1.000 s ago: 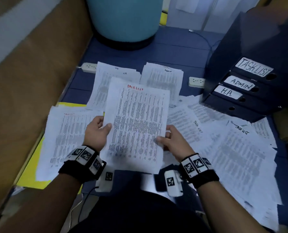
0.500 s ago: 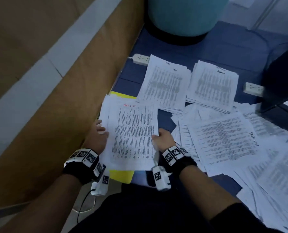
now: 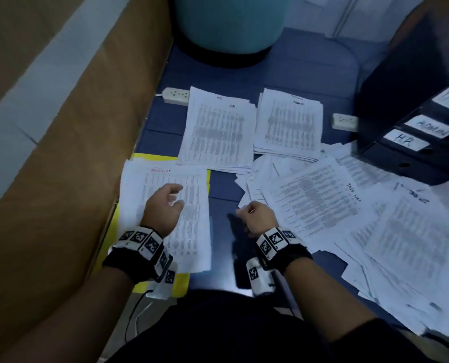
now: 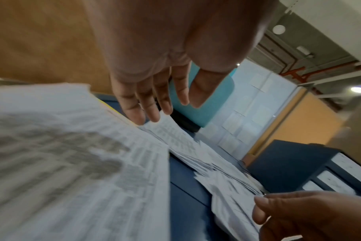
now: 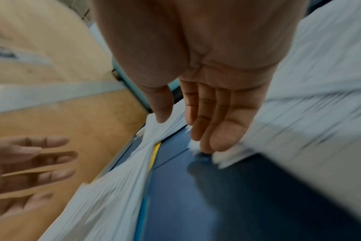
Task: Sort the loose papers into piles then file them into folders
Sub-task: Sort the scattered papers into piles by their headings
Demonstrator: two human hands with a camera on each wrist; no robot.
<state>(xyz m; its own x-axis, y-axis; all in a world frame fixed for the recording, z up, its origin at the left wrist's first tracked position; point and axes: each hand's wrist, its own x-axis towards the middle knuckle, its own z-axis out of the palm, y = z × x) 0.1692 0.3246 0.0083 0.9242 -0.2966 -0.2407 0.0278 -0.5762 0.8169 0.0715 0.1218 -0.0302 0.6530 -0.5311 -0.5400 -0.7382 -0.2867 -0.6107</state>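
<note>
Left hand: the left hand [image 3: 165, 205] is seen above the task-list pile [image 3: 150, 200] at 9 o'clock, fingers loosely spread and nothing gripped; in the left wrist view the fingers [image 4: 146, 104] are relaxed and clear of the sheets.
Right hand: the right hand [image 3: 256, 218] is held at the near edge of the loose papers [image 3: 323, 205] at 3 o'clock; in the right wrist view the fingers [image 5: 220, 124] are nearly straight, their tips at the paper edge, and no sheet is seen to be held.
Task-list pile: sheets headed in red are laid on a yellow folder [image 3: 181, 284] at 8 o'clock, probably so that the whole pile can be closed into it later.
HR pile: the HR pile [image 3: 218, 132] is set at 12 o'clock, squared and apart from the heap.
Admin pile: the Admin pile [image 3: 289, 124] is laid just beside it at 1 o'clock; the headings are kept uppermost, likely for quick matching.
Binders: dark binders [image 3: 414, 142] labelled H.R. and Admin are stacked at 2 o'clock, within reach for filing.
Progress: sorting is judged to be partly done, since many sheets remain unsorted.
Surface: a dark blue desktop [image 3: 223, 195] is used, with power strips [image 3: 176, 95] at 11 and 2 o'clock.
Room: a brown partition [image 3: 61, 153] is seen at the left and a teal cylinder [image 3: 231, 22] at 12 o'clock; the lighting is dim.
</note>
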